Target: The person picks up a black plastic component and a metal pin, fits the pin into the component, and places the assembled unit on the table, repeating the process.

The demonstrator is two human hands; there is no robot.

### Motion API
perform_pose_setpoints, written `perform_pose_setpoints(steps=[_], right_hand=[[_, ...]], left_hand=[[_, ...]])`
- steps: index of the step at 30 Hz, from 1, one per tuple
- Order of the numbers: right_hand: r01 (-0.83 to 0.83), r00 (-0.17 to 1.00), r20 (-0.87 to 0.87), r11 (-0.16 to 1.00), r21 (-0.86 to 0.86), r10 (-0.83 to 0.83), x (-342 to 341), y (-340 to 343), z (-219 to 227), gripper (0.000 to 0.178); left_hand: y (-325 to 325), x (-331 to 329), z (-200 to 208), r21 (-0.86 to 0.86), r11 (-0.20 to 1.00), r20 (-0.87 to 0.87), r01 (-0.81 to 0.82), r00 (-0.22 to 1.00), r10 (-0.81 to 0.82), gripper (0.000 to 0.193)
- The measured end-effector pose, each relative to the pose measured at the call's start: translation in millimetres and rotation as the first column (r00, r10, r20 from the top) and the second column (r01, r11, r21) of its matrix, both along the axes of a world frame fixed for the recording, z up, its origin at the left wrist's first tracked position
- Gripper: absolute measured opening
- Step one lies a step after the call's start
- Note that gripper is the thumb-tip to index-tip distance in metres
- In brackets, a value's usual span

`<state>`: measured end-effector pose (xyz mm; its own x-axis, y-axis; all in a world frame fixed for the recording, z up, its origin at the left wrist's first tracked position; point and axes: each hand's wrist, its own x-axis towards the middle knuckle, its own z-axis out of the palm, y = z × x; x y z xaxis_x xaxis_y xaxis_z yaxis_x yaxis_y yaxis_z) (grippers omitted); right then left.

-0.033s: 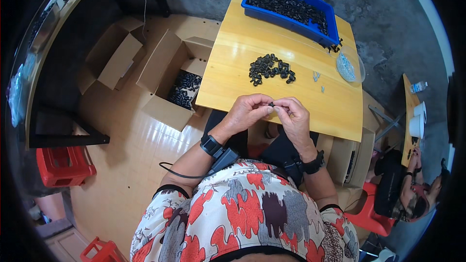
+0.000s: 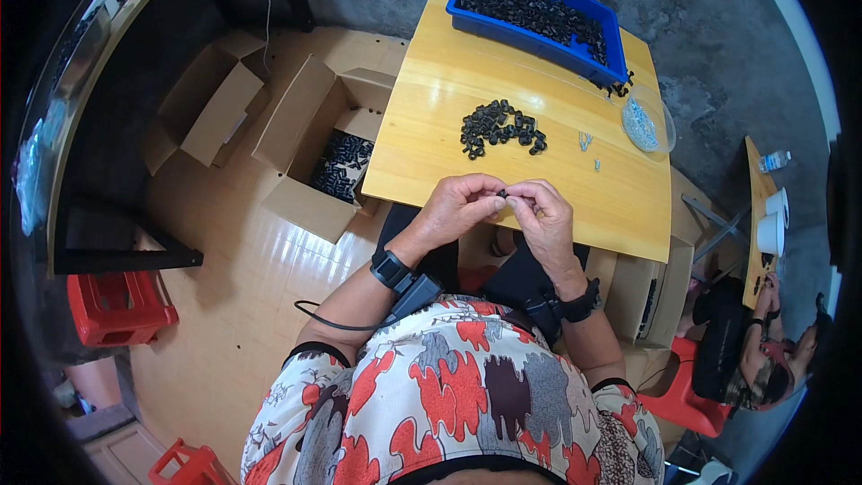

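Over the near edge of the yellow table (image 2: 413,166), my left hand (image 2: 460,207) and my right hand (image 2: 541,217) meet fingertip to fingertip. Between them they pinch a small black part (image 2: 503,194), mostly covered by the fingers. Just beyond lies a loose pile of small black plastic parts (image 2: 494,128). To its right are a few small silver screws or pins (image 2: 585,140). A clear round container (image 2: 643,122) with many small silvery pieces stands at the table's right edge.
A blue bin (image 2: 539,36) full of black parts sits at the table's far end. On the floor at left, an open cardboard box (image 2: 310,135) holds black pieces. Red stools (image 2: 119,305) stand at lower left. Another person (image 2: 763,350) sits at far right.
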<state>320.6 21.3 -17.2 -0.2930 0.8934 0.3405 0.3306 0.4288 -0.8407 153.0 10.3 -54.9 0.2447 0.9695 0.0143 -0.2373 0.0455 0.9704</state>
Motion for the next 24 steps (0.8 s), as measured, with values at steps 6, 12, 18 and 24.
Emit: perform_pose_setpoints(steps=[6,12,18,24], right_hand=[[0.066,0.998,0.023,0.998,-0.02,-0.065,13,9,0,0.009],[0.137,0.967,0.225,0.987,-0.086,-0.115,41,39,-11,0.012],[0.166,0.924,0.349,0.986,-0.001,-0.155,51,67,-14,0.013],[0.165,0.919,0.355,0.985,0.044,-0.17,51,82,-23,0.014]], left_hand=[[-1,-2,2,-0.015,1.0,-0.03,0.017,0.999,-0.017,0.019],[-1,-2,0,-0.026,0.999,-0.038,0.024,0.999,-0.025,0.018],[0,-1,0,-0.038,0.998,-0.004,0.04,0.999,-0.04,0.019],[0,-3,5,-0.031,0.998,-0.013,0.045,0.999,-0.046,0.018]])
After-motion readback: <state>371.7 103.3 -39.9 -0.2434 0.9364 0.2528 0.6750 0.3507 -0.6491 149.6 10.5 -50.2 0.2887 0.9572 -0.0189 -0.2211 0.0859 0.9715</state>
